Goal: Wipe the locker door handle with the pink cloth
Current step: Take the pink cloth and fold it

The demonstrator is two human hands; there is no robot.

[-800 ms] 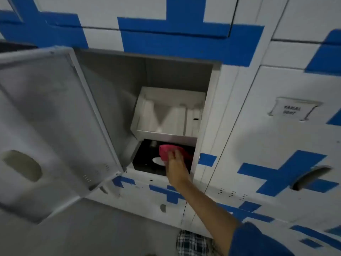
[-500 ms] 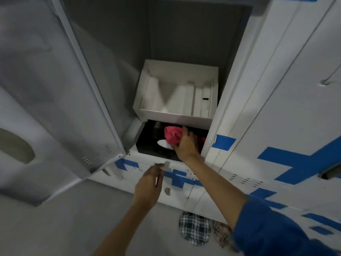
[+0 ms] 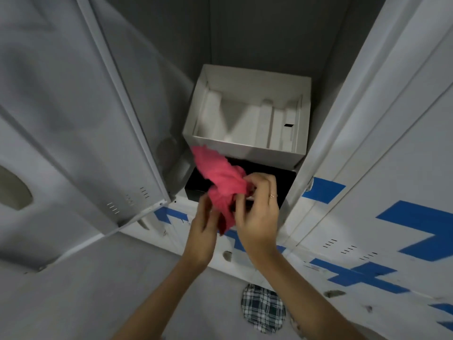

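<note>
The pink cloth (image 3: 220, 179) is crumpled and held in front of the open locker's lower edge. My right hand (image 3: 257, 209) grips its right side, a ring on one finger. My left hand (image 3: 204, 227) pinches the cloth's hanging lower end. The open locker door (image 3: 73, 123) swings out to the left, showing its grey inner face. The door handle (image 3: 13, 191) appears as an oval recess at the far left edge, well away from both hands.
Inside the locker, a white open box (image 3: 247, 146) sits on a black box (image 3: 284, 182). White lockers with blue markings (image 3: 392, 217) stand to the right and below. A checked slipper (image 3: 263, 309) rests on the grey floor (image 3: 98, 290).
My right hand pulled the pink cloth out of the locker toward me. My left hand rose and took hold of the cloth's lower end. The view tilted down and closer.
</note>
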